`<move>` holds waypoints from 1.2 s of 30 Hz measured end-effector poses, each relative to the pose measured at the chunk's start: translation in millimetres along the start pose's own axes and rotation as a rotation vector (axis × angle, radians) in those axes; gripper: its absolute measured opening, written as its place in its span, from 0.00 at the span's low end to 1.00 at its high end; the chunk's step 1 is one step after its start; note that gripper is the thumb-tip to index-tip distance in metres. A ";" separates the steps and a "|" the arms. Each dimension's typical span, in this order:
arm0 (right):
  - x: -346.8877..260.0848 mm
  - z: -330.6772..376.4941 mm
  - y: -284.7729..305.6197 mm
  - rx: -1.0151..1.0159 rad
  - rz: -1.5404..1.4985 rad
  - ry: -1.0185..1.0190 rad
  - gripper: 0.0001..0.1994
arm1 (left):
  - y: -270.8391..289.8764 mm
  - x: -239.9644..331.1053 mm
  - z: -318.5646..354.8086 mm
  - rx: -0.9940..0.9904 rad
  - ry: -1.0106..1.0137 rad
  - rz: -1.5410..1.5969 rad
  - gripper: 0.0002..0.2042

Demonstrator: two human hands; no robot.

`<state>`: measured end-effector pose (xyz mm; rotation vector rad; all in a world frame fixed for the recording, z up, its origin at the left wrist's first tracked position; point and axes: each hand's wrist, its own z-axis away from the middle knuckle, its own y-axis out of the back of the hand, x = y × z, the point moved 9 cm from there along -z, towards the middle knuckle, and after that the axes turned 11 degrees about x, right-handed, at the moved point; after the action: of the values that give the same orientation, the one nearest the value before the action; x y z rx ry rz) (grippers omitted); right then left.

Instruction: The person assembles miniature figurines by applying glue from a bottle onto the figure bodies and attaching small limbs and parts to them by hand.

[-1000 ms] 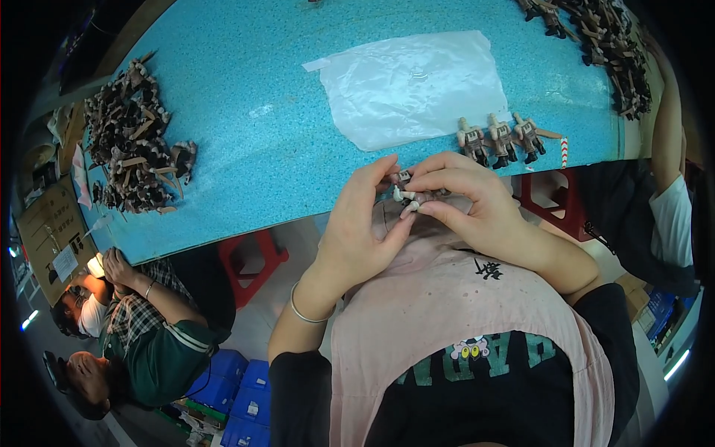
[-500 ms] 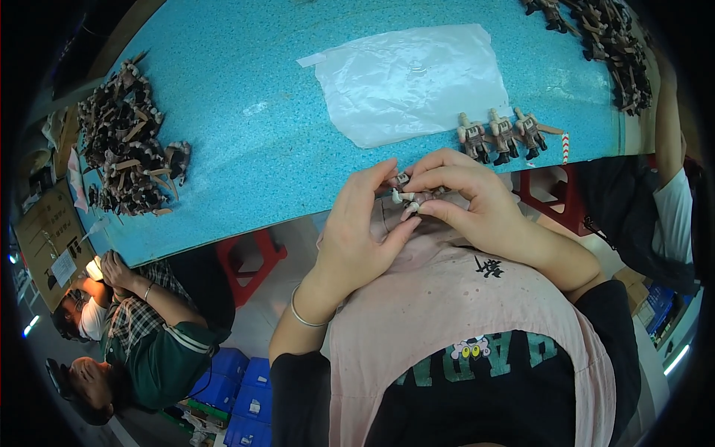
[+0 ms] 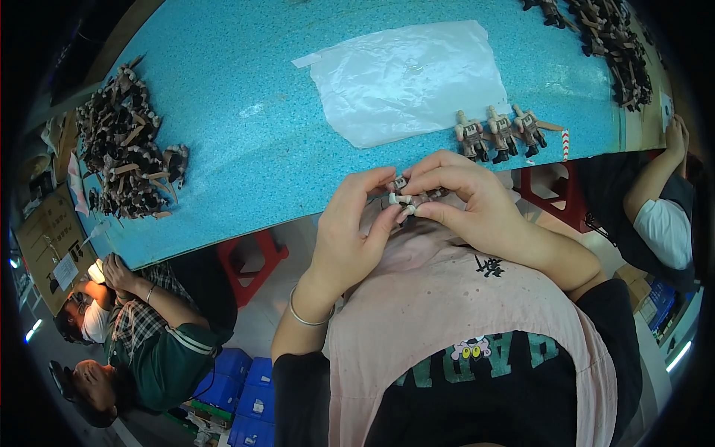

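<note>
The small toy figure is at the centre of the frame, in front of the pink apron. Both hands pinch it: the right hand between thumb and fingers, the left hand by its pale end. The left thumb has shifted slightly up and leftward, suggesting an adjusted grip, with work on it unfinished. Three figures remain lined up on the counter, right of centre.

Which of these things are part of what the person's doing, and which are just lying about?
Probably part of the job:
small figure, between the left hand and right hand
three similar figures in a row
left heap and right heap

Seemingly just about:
plastic sheet, untouched
red stool
blue crates
</note>
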<state>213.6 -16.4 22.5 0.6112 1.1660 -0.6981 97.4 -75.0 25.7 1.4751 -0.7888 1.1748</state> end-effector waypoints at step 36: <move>-2.5 6.8 -23.9 -0.430 -0.265 -0.206 0.16 | -17.1 -11.4 12.1 -0.139 0.426 0.868 0.18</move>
<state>198.9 -36.4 25.1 0.0218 1.1673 -0.6868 112.7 -83.8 9.7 0.6979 -1.2180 1.9410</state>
